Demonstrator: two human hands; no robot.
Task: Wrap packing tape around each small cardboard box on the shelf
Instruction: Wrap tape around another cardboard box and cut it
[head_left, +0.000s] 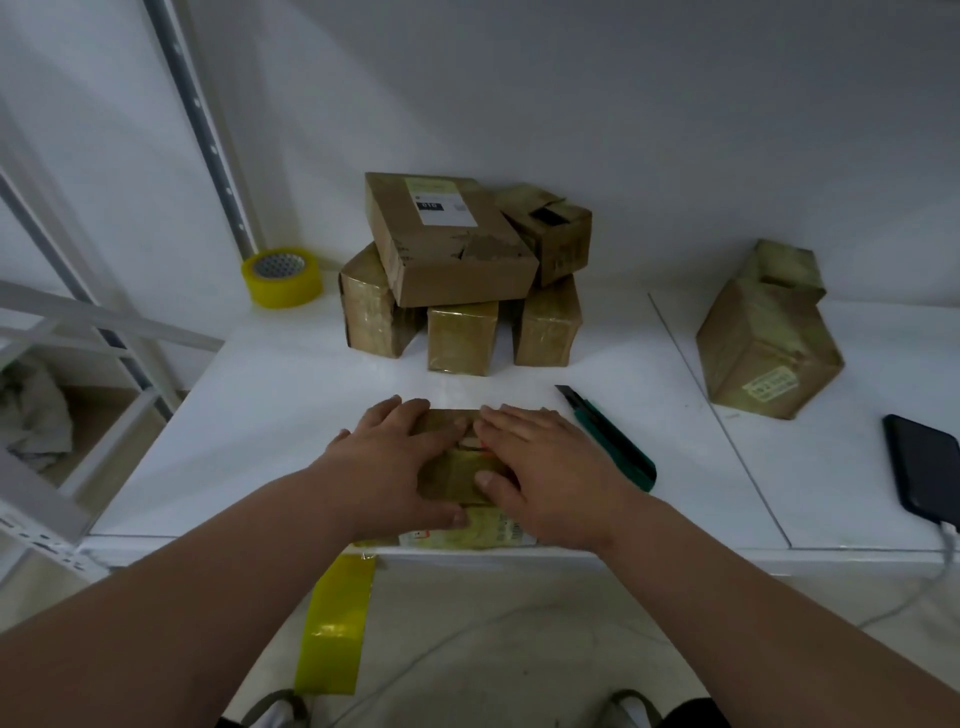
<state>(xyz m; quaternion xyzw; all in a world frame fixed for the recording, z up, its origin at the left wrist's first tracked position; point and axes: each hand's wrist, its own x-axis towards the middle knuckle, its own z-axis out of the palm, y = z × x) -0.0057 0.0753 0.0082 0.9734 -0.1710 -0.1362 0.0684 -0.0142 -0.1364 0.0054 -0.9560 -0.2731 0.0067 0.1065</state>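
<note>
Two hands: both flat on one small box (457, 470) at the near edge of the shelf (270, 415), fingers straight and spread, palms down.
Left hand (395, 457): pressing on the left part of the box top, thumb down along the near left side, nothing gripped.
Right hand (540, 462): pressing on the right part of the box top, thumb tip on the top near the middle, fingers not curled.
Box under hands: brown cardboard, glossy with tape, printed label on the near face, partly hidden by the hands.
Tape strip (337, 623): yellow, hanging down from the near shelf edge, below the left side of the box.
Tape roll (280, 275): yellow, lying flat at the back left of the shelf, well apart from the hands.
Stack of boxes (457, 270): behind the hands, several glossy boxes below, one plain box with a white label on top.
Box at right (763, 343): standing alone, a smaller one just behind it.
Utility knife (608, 436): green handle, lying just beside the right hand.
Phone (924, 467): dark, at the right edge, white cable attached.
</note>
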